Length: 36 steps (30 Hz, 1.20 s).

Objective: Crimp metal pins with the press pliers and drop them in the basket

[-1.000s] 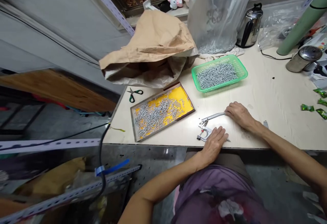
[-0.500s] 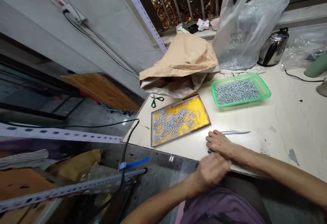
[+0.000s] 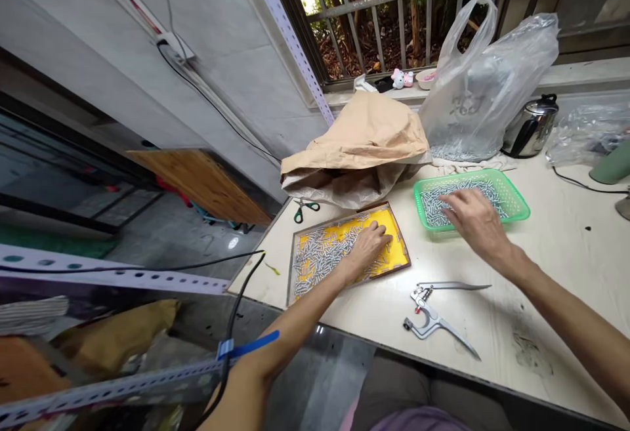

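Observation:
My left hand (image 3: 365, 245) reaches into a shallow framed tray (image 3: 404, 262) with a yellow bottom, fingers bent down among many small silver metal pins (image 3: 319, 254). Whatever lies under its fingertips is hidden. Above the green plastic basket (image 3: 519, 211), my right hand (image 3: 476, 221) hovers with thumb and fingers apart, nothing seen between them. More small metal pins (image 3: 432, 205) fill that basket, partly covered by the hand. Silver hand pliers (image 3: 433, 319) with spread handles lie on the table in front of both containers, touched by neither hand.
Behind the tray sits a crumpled brown paper bag (image 3: 354, 145). Green-handled scissors (image 3: 306, 208) lie left of it. A clear plastic bag (image 3: 472, 103) and a steel kettle (image 3: 531, 126) stand at the back. A black cable (image 3: 239, 296) crosses near the table's left corner.
Both hands have left the table's front edge. My left hand moved up into the yellow tray, my right hand over the green basket. The pliers now lie uncovered. The view has shifted.

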Tool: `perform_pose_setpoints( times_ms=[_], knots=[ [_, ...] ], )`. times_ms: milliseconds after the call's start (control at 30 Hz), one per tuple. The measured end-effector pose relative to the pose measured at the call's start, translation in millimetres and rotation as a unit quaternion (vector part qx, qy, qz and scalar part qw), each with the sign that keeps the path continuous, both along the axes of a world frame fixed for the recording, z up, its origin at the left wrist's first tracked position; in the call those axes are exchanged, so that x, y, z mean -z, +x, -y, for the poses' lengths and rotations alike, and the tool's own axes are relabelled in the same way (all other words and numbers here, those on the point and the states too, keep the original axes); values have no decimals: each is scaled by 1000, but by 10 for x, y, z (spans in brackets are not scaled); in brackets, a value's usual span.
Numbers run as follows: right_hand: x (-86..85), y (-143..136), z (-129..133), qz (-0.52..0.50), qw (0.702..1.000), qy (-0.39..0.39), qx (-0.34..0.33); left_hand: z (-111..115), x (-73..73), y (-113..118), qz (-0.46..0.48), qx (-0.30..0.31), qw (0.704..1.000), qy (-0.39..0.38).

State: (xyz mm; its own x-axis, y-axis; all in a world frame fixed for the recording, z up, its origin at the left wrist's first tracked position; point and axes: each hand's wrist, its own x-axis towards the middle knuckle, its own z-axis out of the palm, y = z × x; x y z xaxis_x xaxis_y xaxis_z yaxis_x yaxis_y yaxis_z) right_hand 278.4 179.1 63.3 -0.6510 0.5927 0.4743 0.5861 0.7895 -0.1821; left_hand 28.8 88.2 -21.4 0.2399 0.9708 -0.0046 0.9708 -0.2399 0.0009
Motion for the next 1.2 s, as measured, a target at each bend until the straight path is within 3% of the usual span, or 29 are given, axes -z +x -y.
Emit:
perform_pose_setpoints(
  times_ms=[67, 133, 233, 333, 433, 533, 633, 733, 967, 1200],
  knots=[
    [-79, 46, -55, -10, 1000, 12, 26, -43, -1, -21, -11, 21, 999, -24],
    [-69, 94, 48, -23, 1000, -9, 1, -73, -18, -48, -8, 27, 999, -37],
    [107, 210, 412, -23, 993, -88, -70, -50, -84, -66, 41, -2, 999, -34],
    [373, 392, 862, 19, 978, -174, -111, 114, -182, 24, 158, -77, 984, -7],
    [604, 582, 1240, 91, 967, -214, -99, 408, -237, 262, 313, -178, 930, -74],
    [771, 706, 1465, 145, 960, -228, -71, 704, -204, 568, 427, -251, 837, -231],
    [893, 758, 1547, 163, 955, -242, -54, 864, -135, 810, 472, -308, 766, -309],
    [970, 782, 1555, 157, 956, -243, -45, 894, -98, 934, 479, -347, 730, -343],
    [1072, 807, 1537, 153, 957, -241, -45, 877, -34, 940, 443, -363, 730, -373],
    [1074, 789, 1551, 161, 954, -247, -45, 768, 23, 859, 397, -309, 745, -439]
  ],
)
